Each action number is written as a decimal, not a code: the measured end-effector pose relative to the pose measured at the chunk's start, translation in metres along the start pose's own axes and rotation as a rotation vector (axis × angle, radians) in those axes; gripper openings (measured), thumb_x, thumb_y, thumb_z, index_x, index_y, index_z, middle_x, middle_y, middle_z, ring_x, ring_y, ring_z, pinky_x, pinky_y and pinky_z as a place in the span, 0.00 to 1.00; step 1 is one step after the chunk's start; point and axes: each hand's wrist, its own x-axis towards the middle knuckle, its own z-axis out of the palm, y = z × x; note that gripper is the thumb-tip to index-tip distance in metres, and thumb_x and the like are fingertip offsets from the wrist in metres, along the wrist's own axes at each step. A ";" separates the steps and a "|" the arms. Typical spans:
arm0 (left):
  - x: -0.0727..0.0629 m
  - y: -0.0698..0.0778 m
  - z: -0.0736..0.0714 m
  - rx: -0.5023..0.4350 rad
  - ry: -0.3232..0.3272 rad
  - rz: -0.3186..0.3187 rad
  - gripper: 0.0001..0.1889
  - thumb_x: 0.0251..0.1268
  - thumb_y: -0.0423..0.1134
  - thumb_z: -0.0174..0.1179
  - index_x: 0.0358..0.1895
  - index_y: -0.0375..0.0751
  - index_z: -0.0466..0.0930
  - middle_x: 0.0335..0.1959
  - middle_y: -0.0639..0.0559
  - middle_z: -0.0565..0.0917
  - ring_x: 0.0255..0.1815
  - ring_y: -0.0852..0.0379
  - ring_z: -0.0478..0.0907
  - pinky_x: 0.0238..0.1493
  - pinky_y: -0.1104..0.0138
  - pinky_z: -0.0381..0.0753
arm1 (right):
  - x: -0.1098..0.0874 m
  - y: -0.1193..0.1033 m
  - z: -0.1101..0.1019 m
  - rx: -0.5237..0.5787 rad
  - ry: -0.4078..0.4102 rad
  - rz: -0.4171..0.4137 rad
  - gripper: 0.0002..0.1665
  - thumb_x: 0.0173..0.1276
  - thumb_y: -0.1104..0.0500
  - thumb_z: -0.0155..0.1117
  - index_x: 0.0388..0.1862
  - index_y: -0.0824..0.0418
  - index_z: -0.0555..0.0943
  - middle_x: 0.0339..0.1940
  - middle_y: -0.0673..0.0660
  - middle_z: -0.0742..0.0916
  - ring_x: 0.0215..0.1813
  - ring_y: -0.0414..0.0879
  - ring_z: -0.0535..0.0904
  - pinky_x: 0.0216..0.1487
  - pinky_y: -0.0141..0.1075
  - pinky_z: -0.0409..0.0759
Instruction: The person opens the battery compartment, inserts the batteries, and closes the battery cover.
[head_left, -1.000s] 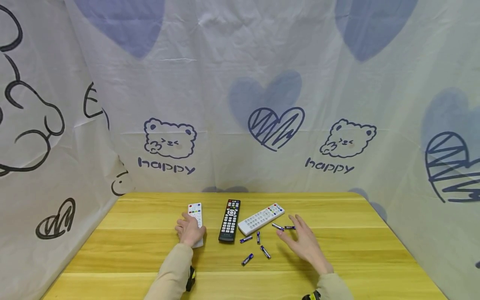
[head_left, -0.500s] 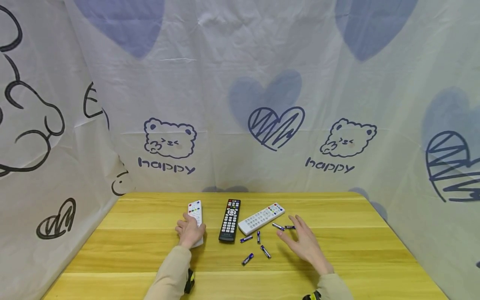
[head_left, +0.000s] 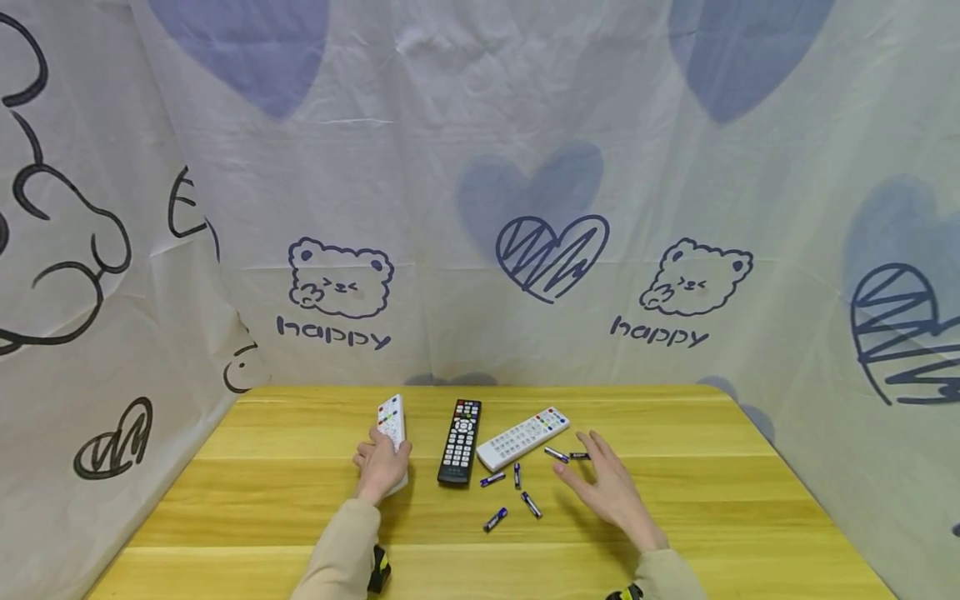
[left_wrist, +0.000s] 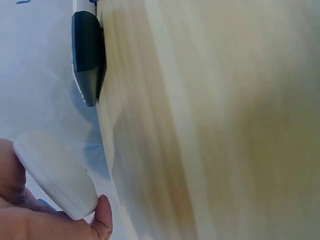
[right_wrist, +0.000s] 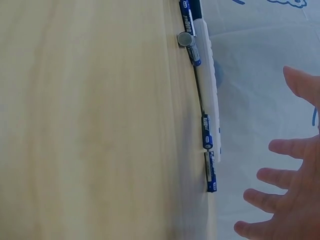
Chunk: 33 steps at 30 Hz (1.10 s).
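Observation:
My left hand (head_left: 382, 467) grips a white remote control (head_left: 391, 419) with coloured buttons at the left of the table. In the left wrist view the white remote (left_wrist: 57, 172) is tilted between thumb and fingers, raised off the wood. My right hand (head_left: 611, 492) hovers over the table with fingers spread, holding nothing; the right wrist view shows the same hand (right_wrist: 290, 190) apart from the batteries. Nearest to it are two batteries, one blue and silver (head_left: 557, 454) and one dark (head_left: 580, 456).
A black remote (head_left: 460, 442) lies in the middle, with a second white remote (head_left: 522, 438) slanted to its right. Several more blue batteries, one of them a front battery (head_left: 496, 520), lie loose before them. A printed cloth (head_left: 435, 250) hangs behind the wooden table (head_left: 712, 467).
The white remote in my left hand has risen from the table and tilted, its far end moving up and away. My right hand has stayed in place.

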 end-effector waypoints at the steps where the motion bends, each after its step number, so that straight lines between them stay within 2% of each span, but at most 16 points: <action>1: 0.000 0.001 0.000 -0.004 -0.001 0.004 0.38 0.73 0.40 0.48 0.71 0.14 0.42 0.49 0.18 0.62 0.49 0.29 0.57 0.46 0.48 0.70 | 0.000 0.000 0.000 0.001 0.001 -0.001 0.49 0.72 0.34 0.56 0.80 0.62 0.58 0.81 0.73 0.57 0.79 0.74 0.55 0.76 0.73 0.56; 11: -0.005 0.001 0.002 -0.067 0.049 0.070 0.35 0.73 0.39 0.47 0.70 0.15 0.47 0.50 0.16 0.64 0.50 0.27 0.63 0.51 0.41 0.71 | 0.001 -0.004 -0.001 0.015 -0.008 -0.011 0.49 0.72 0.34 0.56 0.80 0.61 0.58 0.81 0.72 0.56 0.79 0.73 0.54 0.77 0.72 0.55; 15: -0.006 0.000 0.003 -0.091 0.058 0.090 0.35 0.74 0.39 0.44 0.72 0.16 0.46 0.53 0.16 0.65 0.51 0.29 0.65 0.53 0.40 0.73 | 0.001 -0.005 -0.001 0.021 -0.010 -0.010 0.49 0.72 0.34 0.56 0.80 0.61 0.58 0.82 0.71 0.56 0.79 0.73 0.54 0.76 0.72 0.56; 20: -0.009 0.001 0.003 -0.123 0.067 0.125 0.33 0.75 0.39 0.44 0.73 0.18 0.46 0.52 0.19 0.68 0.47 0.34 0.69 0.47 0.45 0.80 | 0.002 -0.006 0.000 0.029 -0.012 -0.008 0.49 0.72 0.34 0.57 0.80 0.61 0.58 0.82 0.71 0.56 0.79 0.73 0.54 0.76 0.73 0.56; 25: -0.011 0.001 0.003 -0.201 0.011 0.165 0.32 0.78 0.37 0.43 0.76 0.24 0.45 0.50 0.25 0.69 0.43 0.44 0.73 0.39 0.59 0.85 | 0.001 -0.007 0.001 0.030 -0.015 -0.014 0.48 0.72 0.35 0.57 0.80 0.62 0.58 0.81 0.72 0.56 0.79 0.73 0.55 0.76 0.73 0.56; 29: -0.009 0.001 0.000 -0.290 -0.039 0.224 0.29 0.77 0.34 0.45 0.74 0.24 0.50 0.42 0.31 0.75 0.36 0.49 0.76 0.31 0.63 0.84 | 0.001 -0.007 0.002 0.031 -0.017 -0.017 0.48 0.72 0.35 0.56 0.80 0.62 0.59 0.81 0.72 0.56 0.79 0.74 0.55 0.76 0.73 0.56; 31: -0.008 0.001 -0.002 -0.364 -0.075 0.235 0.28 0.77 0.32 0.45 0.74 0.23 0.51 0.40 0.34 0.76 0.35 0.52 0.77 0.33 0.65 0.84 | 0.001 -0.008 0.002 0.031 -0.017 -0.019 0.48 0.72 0.35 0.56 0.80 0.62 0.59 0.81 0.72 0.56 0.79 0.74 0.55 0.76 0.73 0.57; 33: -0.008 0.002 -0.004 -0.452 -0.120 0.223 0.28 0.78 0.31 0.45 0.74 0.25 0.51 0.42 0.36 0.75 0.38 0.53 0.77 0.41 0.65 0.85 | 0.001 -0.007 0.002 0.031 -0.018 -0.019 0.48 0.72 0.34 0.56 0.80 0.62 0.59 0.81 0.72 0.56 0.79 0.73 0.55 0.76 0.73 0.57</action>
